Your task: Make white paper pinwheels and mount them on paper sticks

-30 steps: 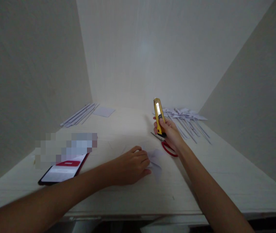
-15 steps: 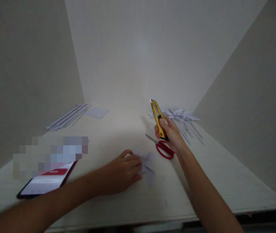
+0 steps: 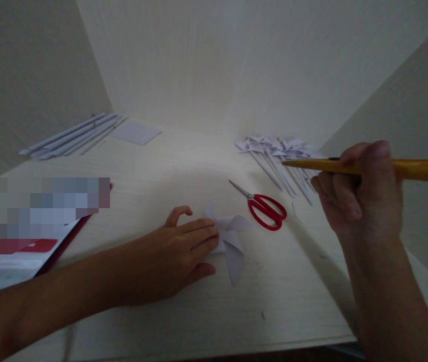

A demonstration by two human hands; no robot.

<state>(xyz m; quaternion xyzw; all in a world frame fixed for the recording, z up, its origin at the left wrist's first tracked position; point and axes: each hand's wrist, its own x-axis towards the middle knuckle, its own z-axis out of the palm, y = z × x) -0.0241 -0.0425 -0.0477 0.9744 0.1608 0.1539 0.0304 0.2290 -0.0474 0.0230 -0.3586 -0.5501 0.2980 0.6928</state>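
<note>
Right hand (image 3: 360, 193) grasping yellow cutter (image 3: 421, 168), left hand (image 3: 189, 251) on paper pinwheel (image 3: 232, 246).
We see the left hand unclenched, fingertips resting on the pinwheel, which extends rightward from them; best we press its centre flat, hold the cutter's narrow end clear of those fingers, and avoid the red scissors (image 3: 269, 210) between both hands.

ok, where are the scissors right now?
In the head view, the red-handled scissors lie on the table right of centre, between the folded paper under the left hand and the paper pile behind.
</note>
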